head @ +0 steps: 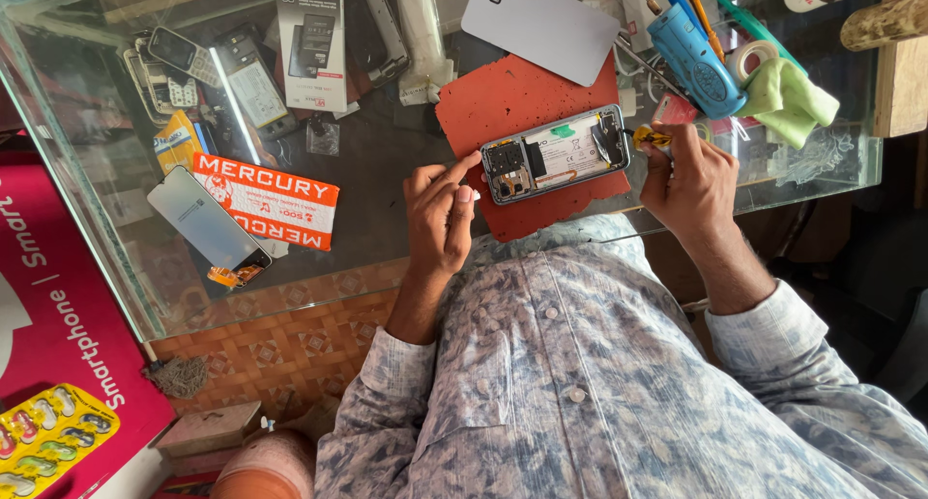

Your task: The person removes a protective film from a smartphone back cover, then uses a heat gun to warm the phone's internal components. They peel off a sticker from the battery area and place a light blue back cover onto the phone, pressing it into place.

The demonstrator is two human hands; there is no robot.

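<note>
Opened grey smartphone with its back removed point(556, 155), lying flat on a rust-red rubber mat point(503, 98) on the glass worktop point(387, 170), between the two hands. Left hand point(440, 219) resting at the phone's camera end, fingers loosely curled, forefinger tip touching the frame edge, gripping nothing. Right hand point(688, 178) closing around a small yellow-handled screwdriver point(650, 137), its tip pointing at the phone's other end. Just beyond the phone, a detached pale grey back cover point(541, 20) lying partly on the mat. Beyond the right hand, a blue handheld tool point(694, 62), a roll of white tape point(750, 58) and a light green cloth point(788, 101). Well out past the left hand, a loose phone screen point(205, 220) lying beside an orange printed card point(271, 201).
</note>
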